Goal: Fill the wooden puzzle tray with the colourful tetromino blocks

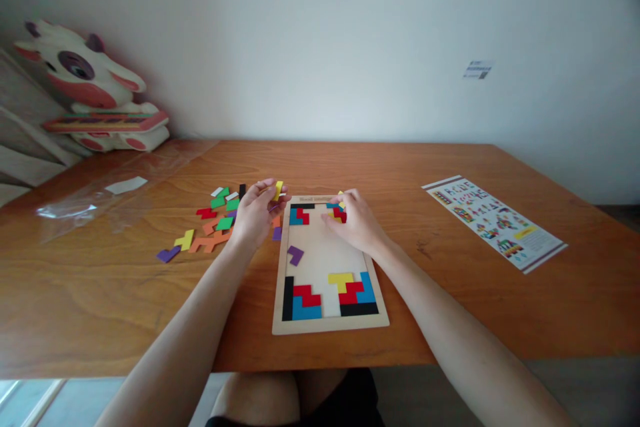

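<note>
The table [450, 300] I'm looking at is brown wood with a visible grain, and a framed puzzle board [330, 329] lies flat near its front edge. Just left of the board, from the sitter's side, loose coloured pieces [225, 223] are scattered, a purple one [169, 254] farthest out. Well left of the board spreads a clear plastic bag [75, 211]; well to the board's right, a printed sheet [493, 220] lies slantwise.
</note>
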`<state>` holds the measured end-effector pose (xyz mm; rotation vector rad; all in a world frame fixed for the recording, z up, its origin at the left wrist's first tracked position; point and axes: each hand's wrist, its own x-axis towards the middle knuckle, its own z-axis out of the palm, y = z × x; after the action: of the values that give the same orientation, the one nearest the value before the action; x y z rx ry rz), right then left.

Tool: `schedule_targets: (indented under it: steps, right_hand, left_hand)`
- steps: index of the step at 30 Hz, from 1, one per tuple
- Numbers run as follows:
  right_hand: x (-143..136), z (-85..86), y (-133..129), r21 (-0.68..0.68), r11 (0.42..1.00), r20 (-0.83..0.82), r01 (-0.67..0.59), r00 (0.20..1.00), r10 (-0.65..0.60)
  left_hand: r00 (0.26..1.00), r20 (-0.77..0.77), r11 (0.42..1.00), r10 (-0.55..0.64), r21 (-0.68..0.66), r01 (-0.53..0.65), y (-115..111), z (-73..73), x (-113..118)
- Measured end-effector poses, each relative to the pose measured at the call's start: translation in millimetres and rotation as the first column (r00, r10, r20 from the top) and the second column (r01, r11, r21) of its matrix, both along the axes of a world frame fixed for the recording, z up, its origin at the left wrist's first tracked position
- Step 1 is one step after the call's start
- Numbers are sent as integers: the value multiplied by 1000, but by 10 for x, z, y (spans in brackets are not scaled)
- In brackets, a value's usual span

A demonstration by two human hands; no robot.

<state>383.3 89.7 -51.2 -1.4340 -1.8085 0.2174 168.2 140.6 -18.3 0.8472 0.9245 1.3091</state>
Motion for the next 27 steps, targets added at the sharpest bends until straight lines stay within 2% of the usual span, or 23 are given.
schedule_targets:
  steps: [5, 10, 13, 18, 20, 23, 25, 27]
  right_hand:
    - [-83, -108, 18, 39, 999, 104, 14, 994, -18]
    - [-88, -135, 52, 58, 997, 89, 58, 994, -63]
    - [-43, -120, 81, 66, 995, -3, 80, 997, -80]
    - [86, -43, 125, 49, 994, -239, 101, 967, -87]
    - [123, -13, 141, 9, 997, -385, 77, 920, -67]
    - [136, 25, 153, -79, 996, -645, -42, 764, -19]
    - [116, 55, 143, -120, 985, -751, -120, 660, -11]
    - [75, 93, 115, -153, 972, -790, -176, 613, -14]
  left_hand:
    - [999, -2, 998, -34, -51, 34, -79, 20, 99]
    - [997, 53, 994, -56, -90, 61, -120, 58, 119]
    - [991, 128, 990, -38, -130, 55, -127, 103, 125]
    - [967, 253, 956, 5, -286, 70, -83, 155, 94]
    - [957, 289, 946, -23, -304, 114, -68, 163, 67]
    - [941, 307, 929, -145, -285, 236, -86, 175, 42]
    - [933, 246, 911, -262, -255, 323, -127, 180, 51]
    - [931, 98, 914, -353, -175, 365, -180, 175, 77]
